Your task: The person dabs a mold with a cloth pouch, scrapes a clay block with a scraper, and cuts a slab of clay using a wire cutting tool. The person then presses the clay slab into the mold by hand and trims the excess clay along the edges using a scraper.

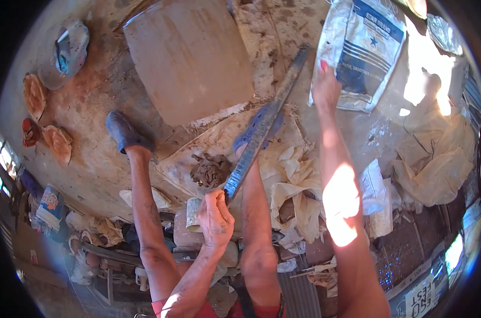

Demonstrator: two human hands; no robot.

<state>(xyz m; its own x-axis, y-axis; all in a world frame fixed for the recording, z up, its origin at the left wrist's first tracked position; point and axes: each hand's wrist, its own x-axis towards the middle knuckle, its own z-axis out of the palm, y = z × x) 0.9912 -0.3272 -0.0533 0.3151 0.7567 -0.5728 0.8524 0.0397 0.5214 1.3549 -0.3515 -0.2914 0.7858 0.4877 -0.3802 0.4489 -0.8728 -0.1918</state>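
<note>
My left hand [216, 218] is closed at the near end of a long, flat, dark bar [267, 124] with a blue patch near the grip. The bar slants away to the upper right, passing over my right clog [261, 124]. My right hand [326, 89] is closed at the left edge of a white and blue printed sack [365, 53]. A small red thing [324, 65] sticks out at its fingers; its kind is unclear. Left of the bar lies a large, smooth brown slab [190, 63]. A lump of brown clay [211, 169] sits between my feet.
A cloth [187, 159] lies under the clay lump. Beside my left leg is a blue clog [126, 131]. A clear basin [68, 55] and shallow tan pieces [56, 143] lie at the left. Crumpled sheeting [436, 164] covers floor at the right; a tin [194, 214] stands by my left hand.
</note>
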